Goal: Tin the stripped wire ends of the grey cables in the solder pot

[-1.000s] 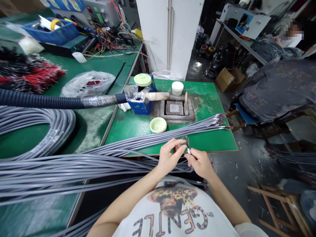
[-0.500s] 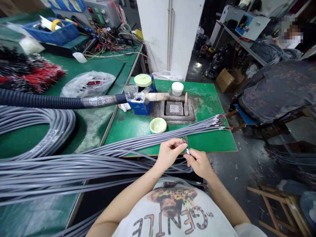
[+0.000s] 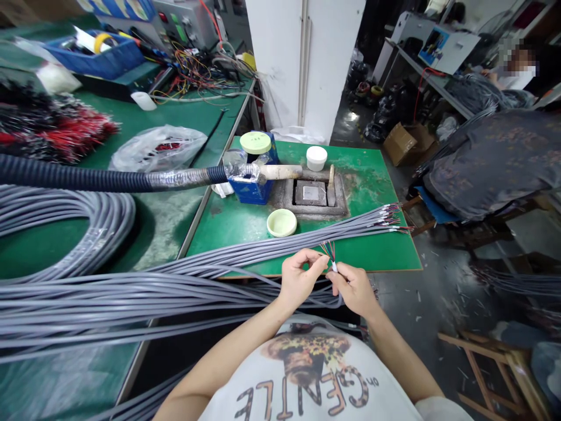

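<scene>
My right hand pinches the end of a grey multicore cable between thumb and fingers. A small fan of thin coloured wires sticks out of that end. My left hand is right beside it, its fingertips closed on the base of these wires. The long grey cable bundle runs from the left, across below my hands. Its other stripped ends lie on the green work board, out to the right.
A large grey cable coil lies on the left green bench. On the board stand a blue box, lidded tubs and a recessed metal block under a black corrugated hose. A seated person is at the upper right.
My left hand has shifted slightly down and left, and the coloured wires now fan out wider. My right hand still holds the cable end.
</scene>
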Tool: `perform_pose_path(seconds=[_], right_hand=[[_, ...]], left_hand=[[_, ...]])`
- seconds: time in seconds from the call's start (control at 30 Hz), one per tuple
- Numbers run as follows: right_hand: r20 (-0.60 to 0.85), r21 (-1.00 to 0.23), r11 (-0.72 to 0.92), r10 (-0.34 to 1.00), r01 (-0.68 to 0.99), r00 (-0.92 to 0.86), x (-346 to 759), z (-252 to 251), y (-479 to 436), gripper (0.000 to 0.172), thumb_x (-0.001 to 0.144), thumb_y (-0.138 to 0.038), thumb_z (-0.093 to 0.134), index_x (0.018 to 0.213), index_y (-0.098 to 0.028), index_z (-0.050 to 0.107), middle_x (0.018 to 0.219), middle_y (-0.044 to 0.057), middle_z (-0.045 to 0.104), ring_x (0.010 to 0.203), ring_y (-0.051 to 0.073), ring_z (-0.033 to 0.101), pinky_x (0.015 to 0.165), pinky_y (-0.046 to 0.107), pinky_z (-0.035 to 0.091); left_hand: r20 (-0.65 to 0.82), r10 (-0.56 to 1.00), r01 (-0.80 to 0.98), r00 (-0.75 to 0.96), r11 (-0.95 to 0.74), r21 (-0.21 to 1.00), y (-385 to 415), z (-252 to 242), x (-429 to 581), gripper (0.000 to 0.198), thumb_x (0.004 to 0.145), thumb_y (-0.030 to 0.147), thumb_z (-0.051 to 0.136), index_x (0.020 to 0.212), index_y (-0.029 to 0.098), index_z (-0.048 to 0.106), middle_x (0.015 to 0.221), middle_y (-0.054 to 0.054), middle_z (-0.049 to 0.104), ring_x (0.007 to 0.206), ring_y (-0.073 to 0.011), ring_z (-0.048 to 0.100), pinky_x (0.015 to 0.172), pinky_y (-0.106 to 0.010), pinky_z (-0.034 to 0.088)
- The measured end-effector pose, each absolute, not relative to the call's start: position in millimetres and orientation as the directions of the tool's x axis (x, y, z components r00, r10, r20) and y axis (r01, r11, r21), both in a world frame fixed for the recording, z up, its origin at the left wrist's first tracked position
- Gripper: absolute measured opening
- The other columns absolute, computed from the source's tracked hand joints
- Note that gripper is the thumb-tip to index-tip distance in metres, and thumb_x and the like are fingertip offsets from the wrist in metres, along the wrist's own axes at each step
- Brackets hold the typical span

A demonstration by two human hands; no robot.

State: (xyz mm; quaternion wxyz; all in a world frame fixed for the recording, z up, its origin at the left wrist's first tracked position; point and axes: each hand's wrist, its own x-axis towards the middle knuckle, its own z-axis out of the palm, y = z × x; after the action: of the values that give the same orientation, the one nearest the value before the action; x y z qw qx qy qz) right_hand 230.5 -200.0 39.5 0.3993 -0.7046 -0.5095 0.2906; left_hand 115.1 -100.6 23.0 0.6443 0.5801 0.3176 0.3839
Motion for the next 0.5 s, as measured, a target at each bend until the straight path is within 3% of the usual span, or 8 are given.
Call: perform_pose_path(seconds=[0.27, 0.5], right_hand=[[-0.021, -0.842, -0.178, 0.954, 0.508, 0.299, 228.9, 41.0, -199.5, 0.033, 0.092, -0.029, 0.047, 0.061, -0.019, 0.049, 0.053, -0.003, 0.056, 0.051, 0.009, 0.050, 0.056, 0.022, 0.036], [-0.004, -0.839, -0.175, 0.949, 0.515, 0.316, 228.0, 40.1, -200.5, 0.034, 0.093, -0.030, 0.047, 0.060, -0.019, 0.048, 0.052, -0.003, 0.055, 0.051, 0.009, 0.050, 0.056, 0.022, 0.036]], left_hand=[[0.302, 0.810, -0.135, 0.503, -0.271, 0.953, -98.4, 21.4, 114.8, 0.012, 0.082, 0.026, 0.064, 0.079, 0.018, 0.072, 0.071, -0.003, 0.066, 0.062, -0.0119, 0.054, 0.061, -0.025, 0.045], [0.262, 0.820, -0.071, 0.509, -0.264, 0.962, -97.2, 18.5, 115.8, 0.014, 0.084, 0.027, 0.061, 0.080, 0.017, 0.070, 0.065, -0.001, 0.059, 0.059, -0.0107, 0.049, 0.060, -0.024, 0.041]])
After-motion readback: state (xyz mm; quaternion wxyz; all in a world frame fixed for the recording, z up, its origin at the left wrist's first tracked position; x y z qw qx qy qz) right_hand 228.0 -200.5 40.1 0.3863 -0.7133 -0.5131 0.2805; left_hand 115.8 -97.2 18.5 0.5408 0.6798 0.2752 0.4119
